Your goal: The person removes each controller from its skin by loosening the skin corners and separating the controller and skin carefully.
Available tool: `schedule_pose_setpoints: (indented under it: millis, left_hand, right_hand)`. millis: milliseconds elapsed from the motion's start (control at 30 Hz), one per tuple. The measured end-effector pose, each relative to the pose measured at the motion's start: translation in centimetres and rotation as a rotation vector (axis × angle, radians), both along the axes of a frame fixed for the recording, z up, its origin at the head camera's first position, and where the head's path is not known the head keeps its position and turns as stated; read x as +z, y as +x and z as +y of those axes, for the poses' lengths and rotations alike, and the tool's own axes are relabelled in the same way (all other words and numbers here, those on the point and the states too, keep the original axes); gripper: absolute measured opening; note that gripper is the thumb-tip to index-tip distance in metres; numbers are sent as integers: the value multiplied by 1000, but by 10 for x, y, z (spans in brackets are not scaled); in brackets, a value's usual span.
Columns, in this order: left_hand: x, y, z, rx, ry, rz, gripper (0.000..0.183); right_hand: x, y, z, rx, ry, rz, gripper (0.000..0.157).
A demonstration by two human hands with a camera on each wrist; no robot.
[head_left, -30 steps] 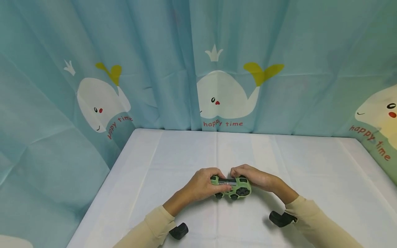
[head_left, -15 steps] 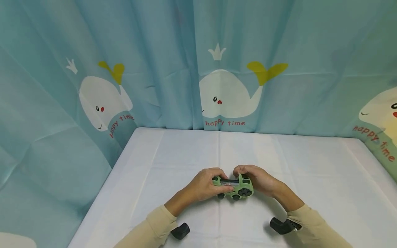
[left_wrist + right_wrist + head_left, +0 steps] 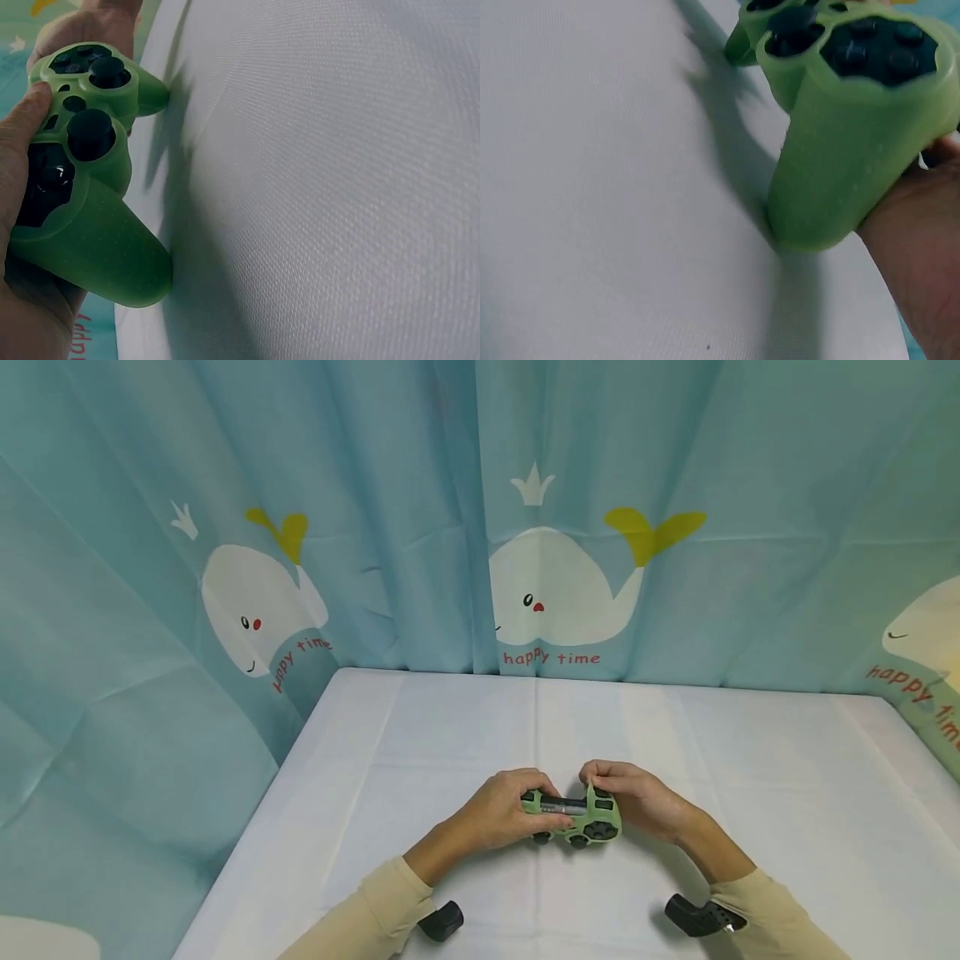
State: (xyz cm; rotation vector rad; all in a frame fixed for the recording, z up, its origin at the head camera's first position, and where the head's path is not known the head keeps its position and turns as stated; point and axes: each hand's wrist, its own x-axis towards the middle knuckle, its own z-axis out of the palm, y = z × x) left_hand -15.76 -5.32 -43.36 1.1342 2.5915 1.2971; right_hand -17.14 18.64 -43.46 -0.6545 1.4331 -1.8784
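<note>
A black game controller (image 3: pixel 600 832) wears a green silicone sleeve (image 3: pixel 613 817) and is held low over the white table. My left hand (image 3: pixel 504 810) grips its left end, the thumb lying across the front near the middle buttons. At the top right edge, the curled fingers of my right hand (image 3: pixel 647 795) pinch the sleeve, which is drawn up in a small peak there. Black thumbsticks (image 3: pixel 91 135) poke through the sleeve in the left wrist view. From the right wrist, a sleeved handle (image 3: pixel 832 172) hides most of the right fingers.
The white cloth-covered table (image 3: pixel 420 727) stretches out around both hands. Behind and to the left hangs a blue curtain (image 3: pixel 405 527) printed with whales. Black wrist devices (image 3: pixel 442 922) sit under both cuffs.
My right hand has tugged the sleeve's top right edge up into a peak and turned slightly, fingers now nearer that corner. The left hand keeps its grip. The whole view shifts slightly.
</note>
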Motion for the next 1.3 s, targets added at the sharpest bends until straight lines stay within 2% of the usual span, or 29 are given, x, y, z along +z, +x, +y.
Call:
schedule_pose_setpoints:
  millis: [200, 400, 667, 867, 1100, 1300]
  left_hand:
    - [4, 1, 2, 29, -74, 39, 30]
    - [4, 0, 1, 54, -99, 60, 31]
    - [5, 0, -3, 94, -115, 33, 31]
    - [4, 0, 1, 97, -105, 53, 32]
    - [4, 1, 1, 105, -90, 62, 31]
    - [4, 0, 2, 95, -91, 86, 30]
  right_hand:
    - [3, 7, 2, -71, 26, 19, 20]
    - [6, 11, 3, -133, 88, 42, 17]
    - [9, 10, 8, -178, 309, 201, 26]
    - [14, 15, 17, -211, 440, 251, 30]
    - [14, 19, 21, -201, 451, 253, 29]
    - [17, 25, 22, -142, 337, 178, 28]
